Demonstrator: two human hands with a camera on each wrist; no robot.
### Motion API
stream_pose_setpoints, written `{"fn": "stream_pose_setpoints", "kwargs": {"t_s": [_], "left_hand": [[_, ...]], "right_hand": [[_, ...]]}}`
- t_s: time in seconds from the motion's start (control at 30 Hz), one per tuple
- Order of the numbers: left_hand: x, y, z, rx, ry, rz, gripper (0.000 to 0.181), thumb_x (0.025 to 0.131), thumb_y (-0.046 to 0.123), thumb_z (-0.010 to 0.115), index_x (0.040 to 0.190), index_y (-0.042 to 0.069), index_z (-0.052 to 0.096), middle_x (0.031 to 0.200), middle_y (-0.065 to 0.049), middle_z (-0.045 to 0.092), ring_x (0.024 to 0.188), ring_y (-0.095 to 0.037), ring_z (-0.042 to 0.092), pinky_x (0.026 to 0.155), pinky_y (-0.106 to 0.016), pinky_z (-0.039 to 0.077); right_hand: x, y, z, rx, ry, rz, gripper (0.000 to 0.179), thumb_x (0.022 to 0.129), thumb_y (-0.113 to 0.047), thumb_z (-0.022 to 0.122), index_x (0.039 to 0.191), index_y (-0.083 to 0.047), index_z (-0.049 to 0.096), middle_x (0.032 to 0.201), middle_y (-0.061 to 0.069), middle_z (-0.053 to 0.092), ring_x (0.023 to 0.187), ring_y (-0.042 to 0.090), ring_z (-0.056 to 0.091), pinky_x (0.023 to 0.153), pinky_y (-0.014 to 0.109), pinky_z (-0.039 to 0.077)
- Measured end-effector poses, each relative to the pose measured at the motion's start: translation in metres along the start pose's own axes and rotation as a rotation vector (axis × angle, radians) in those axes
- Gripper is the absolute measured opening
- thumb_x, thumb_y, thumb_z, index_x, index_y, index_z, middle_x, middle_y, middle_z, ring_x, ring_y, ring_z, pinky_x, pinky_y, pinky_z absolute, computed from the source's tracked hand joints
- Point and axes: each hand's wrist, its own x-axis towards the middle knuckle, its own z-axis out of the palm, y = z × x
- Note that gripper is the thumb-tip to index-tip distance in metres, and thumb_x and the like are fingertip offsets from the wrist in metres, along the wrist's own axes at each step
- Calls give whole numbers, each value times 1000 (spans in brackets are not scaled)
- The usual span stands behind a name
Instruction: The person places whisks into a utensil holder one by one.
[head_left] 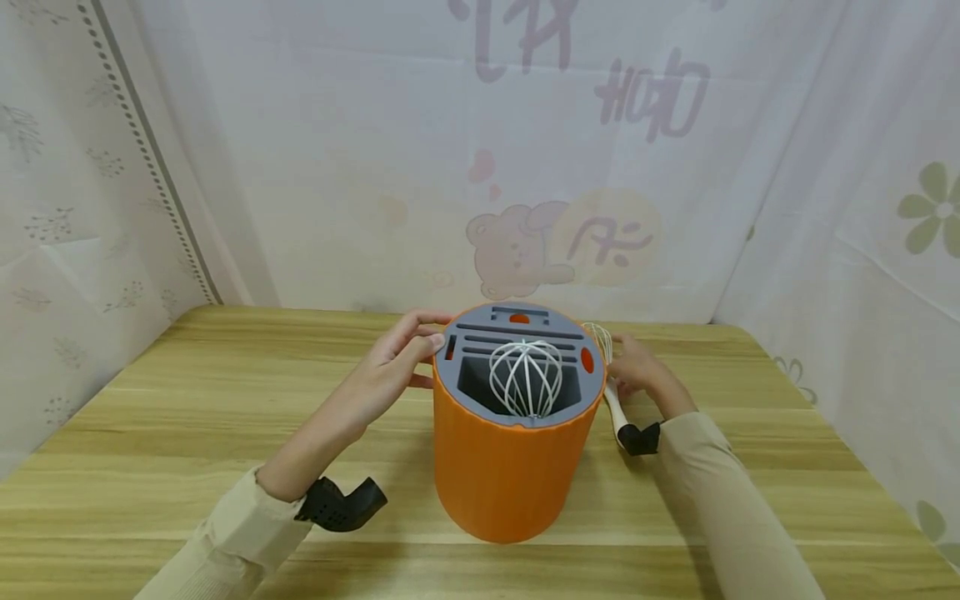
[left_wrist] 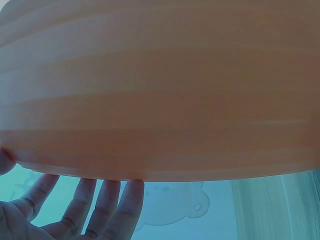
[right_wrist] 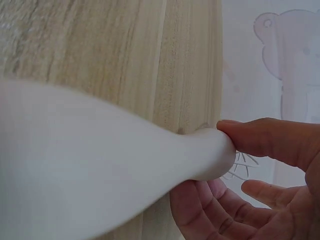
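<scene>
An orange utensil holder with a grey slotted top stands upright on the table. From its large front compartment a wire whisk sticks up, its handle hidden inside. My left hand rests on the holder's left side, thumb at the rim; in the left wrist view its fairly straight fingers touch the orange wall. My right hand, right of the holder, pinches a second whisk by the neck of its white handle between thumb and fingers. That whisk's wires point toward the back and its handle toward me.
The light wood table extends to both sides of the holder. A printed white curtain hangs behind the table's back edge and along both sides. Narrow slots and small openings cut the rear of the holder's grey top.
</scene>
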Motion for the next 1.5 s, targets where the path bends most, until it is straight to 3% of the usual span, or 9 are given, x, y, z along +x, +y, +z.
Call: {"fn": "stream_pose_setpoints", "kwargs": {"t_s": [0.3,0.5,0.77,0.9,1.17,1.5], "left_hand": [[0,0,0,-1,1,3,33,98,26,39,129,17,46,122,-12,52,104,-24,56,83,-39,53],[0,0,0,2,4,0,33,98,26,40,129,17,46,123,-11,52,105,-24,56,84,-39,53],[0,0,0,-2,2,-1,33,98,27,40,130,18,46,123,-11,52,104,-24,56,84,-39,53],[0,0,0,2,2,4,33,98,26,39,130,18,46,123,-11,52,104,-24,56,84,-39,53],[0,-1,0,-3,2,10,34,98,25,39,130,17,45,123,-12,52,102,-24,57,84,-40,53],[0,0,0,-8,1,7,34,98,25,39,131,17,45,123,-12,51,102,-24,57,84,-39,53]], "right_hand": [[-6,-7,-8,57,22,-54,82,83,-3,54,146,3,3,98,24,51,60,14,58,60,34,57],[-19,-24,-19,30,120,-154,82,84,-4,59,146,3,5,106,30,51,75,24,62,61,35,57],[-49,-56,-35,20,276,-257,83,84,-11,62,148,-4,10,111,25,49,85,30,61,61,31,57],[-67,-72,-42,24,339,-322,82,86,-15,62,149,-7,9,116,23,48,86,26,60,59,24,55],[-103,-101,-51,47,443,-440,78,88,-22,62,148,-13,13,118,15,49,80,2,58,62,21,54],[-144,-132,-47,91,579,-620,72,85,-15,65,144,-22,25,107,2,50,82,7,56,65,14,50]]}}
